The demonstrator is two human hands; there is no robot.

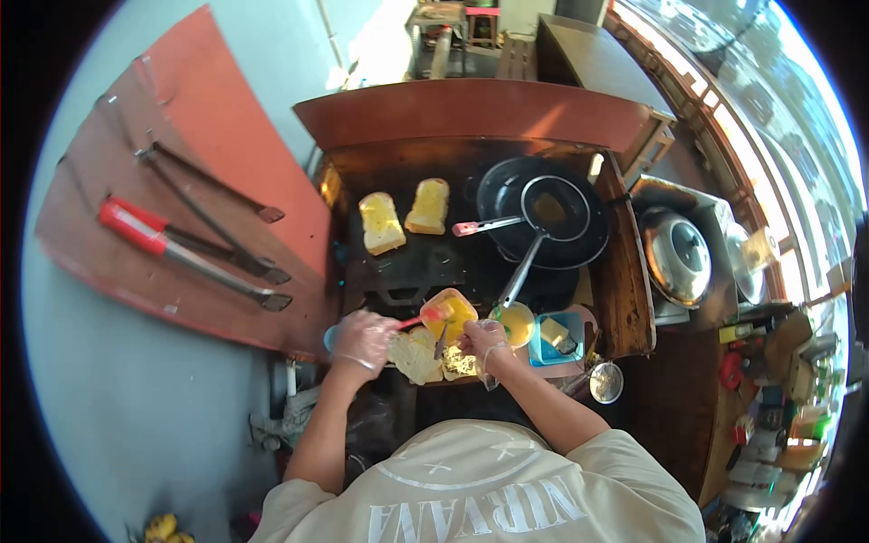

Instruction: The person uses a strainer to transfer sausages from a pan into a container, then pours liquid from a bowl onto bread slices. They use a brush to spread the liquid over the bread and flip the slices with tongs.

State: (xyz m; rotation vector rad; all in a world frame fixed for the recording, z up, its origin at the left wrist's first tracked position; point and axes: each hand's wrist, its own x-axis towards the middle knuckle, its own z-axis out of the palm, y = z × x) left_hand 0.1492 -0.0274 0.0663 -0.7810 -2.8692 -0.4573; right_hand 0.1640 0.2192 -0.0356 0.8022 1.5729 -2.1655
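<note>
My left hand (362, 340), in a clear plastic glove, is closed on a red-handled utensil (410, 322). Its head reaches into a square tub of yellow spread (460, 312); whether it is a brush or a spatula I cannot make out. My right hand (486, 345), gloved too, is closed beside the tub on a thin metal utensil (441, 345) that points down and left. Below the tub lie a plain bread slice (415, 357) and a bread slice with yellow shreds (459, 364). Two yellow-topped bread slices (382, 223) (428, 206) lie on the dark griddle.
A black pan (496, 195) holds a round strainer (534, 247) and red-tipped tongs (487, 225). A pale yellow tub (516, 324) and a blue container (555, 353) stand right of my hands. Tongs (195, 253) hang on the left red panel. A wooden wall (632, 262) edges the right.
</note>
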